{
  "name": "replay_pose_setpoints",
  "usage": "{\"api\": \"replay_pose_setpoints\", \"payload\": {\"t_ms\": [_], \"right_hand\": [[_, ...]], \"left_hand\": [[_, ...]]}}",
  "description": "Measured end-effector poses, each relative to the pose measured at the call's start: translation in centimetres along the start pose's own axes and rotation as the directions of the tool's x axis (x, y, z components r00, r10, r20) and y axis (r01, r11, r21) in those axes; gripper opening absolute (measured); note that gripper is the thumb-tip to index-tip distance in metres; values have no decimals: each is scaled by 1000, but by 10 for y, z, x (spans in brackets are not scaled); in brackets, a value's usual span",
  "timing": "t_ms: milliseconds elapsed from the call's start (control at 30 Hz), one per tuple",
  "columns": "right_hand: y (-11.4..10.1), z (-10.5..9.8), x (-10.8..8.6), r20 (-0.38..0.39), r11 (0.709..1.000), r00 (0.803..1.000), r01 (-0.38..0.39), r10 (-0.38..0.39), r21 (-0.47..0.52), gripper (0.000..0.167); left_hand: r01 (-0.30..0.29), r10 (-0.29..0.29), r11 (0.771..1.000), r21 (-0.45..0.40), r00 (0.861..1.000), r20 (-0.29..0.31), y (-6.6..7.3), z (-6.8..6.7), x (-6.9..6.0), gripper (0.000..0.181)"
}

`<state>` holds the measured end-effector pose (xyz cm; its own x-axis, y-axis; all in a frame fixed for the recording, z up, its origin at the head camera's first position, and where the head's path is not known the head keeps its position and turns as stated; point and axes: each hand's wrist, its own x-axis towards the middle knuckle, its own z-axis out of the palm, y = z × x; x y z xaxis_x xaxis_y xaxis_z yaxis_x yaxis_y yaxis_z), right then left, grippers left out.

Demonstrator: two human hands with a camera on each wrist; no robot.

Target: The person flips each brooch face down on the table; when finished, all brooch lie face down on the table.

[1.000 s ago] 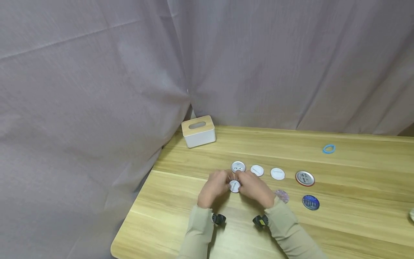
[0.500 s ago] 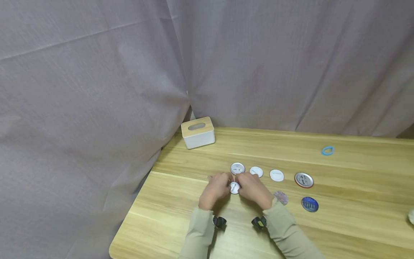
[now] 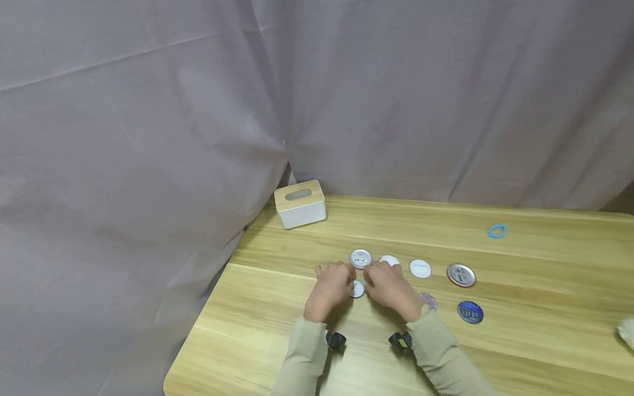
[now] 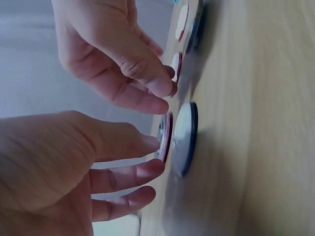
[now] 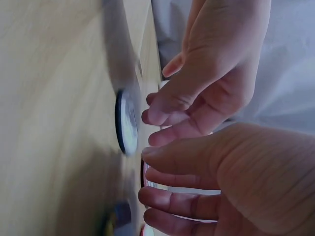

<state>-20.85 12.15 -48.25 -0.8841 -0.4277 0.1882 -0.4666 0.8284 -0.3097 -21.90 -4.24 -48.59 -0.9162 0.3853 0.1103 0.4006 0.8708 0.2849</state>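
Observation:
A round pin badge (image 3: 357, 289) lies white back up on the table between the two hands. In the left wrist view this badge (image 4: 184, 140) rests flat, its dark rim on the wood. My left hand (image 3: 329, 287) is just left of it, fingers loosely bent and apart from it. My right hand (image 3: 391, 287) hovers on the other side; the right wrist view shows that hand's thumb and fingers (image 5: 182, 196) spread, with nothing between them. Just beyond lies a silver-backed badge (image 3: 360, 258) with its pin showing. A white-backed badge (image 3: 389, 260) is partly covered by the right hand.
To the right lie a white badge (image 3: 420, 268), a red-rimmed silver badge (image 3: 461, 275), a blue badge (image 3: 470, 312) and a half-hidden pinkish badge (image 3: 430, 301). A blue band (image 3: 497, 231) lies farther back. The tissue box (image 3: 300, 212) stands by the curtain (image 3: 376, 110).
Earlier, both hands' fingers held the small badge at its edges. Now they have let go and drawn slightly apart, leaving it on the table. The head view has shifted slightly.

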Motion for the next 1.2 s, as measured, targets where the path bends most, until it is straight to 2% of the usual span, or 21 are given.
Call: {"api": "replay_pose_setpoints", "payload": {"t_ms": [100,200,333,633,900,1067,1200], "right_hand": [[5,-6,-6,-17,1000,1000,-12,12,-19,16],[10,-11,-11,-17,999,999,-39,39,-19,8],[14,-17,-19,-5,997,997,-76,76,-15,6],[22,-25,-30,1,996,996,-87,87,7,18],[24,-26,-34,61,992,990,-126,125,14,36],[24,-23,-35,69,993,992,-110,106,47,36],[27,-22,-37,66,995,994,-85,82,53,33]], "left_hand": [[-15,15,1000,3,1000,-2,7,-1,3,4],[-44,44,999,10,999,3,15,-1,6,12],[-69,69,998,10,997,20,23,1,8,16],[-138,139,990,-15,988,64,35,4,11,28],[-184,186,982,-38,979,80,41,8,12,28],[-198,201,979,-40,975,99,45,10,10,30],[-207,208,978,-14,974,89,48,11,9,27]]}}
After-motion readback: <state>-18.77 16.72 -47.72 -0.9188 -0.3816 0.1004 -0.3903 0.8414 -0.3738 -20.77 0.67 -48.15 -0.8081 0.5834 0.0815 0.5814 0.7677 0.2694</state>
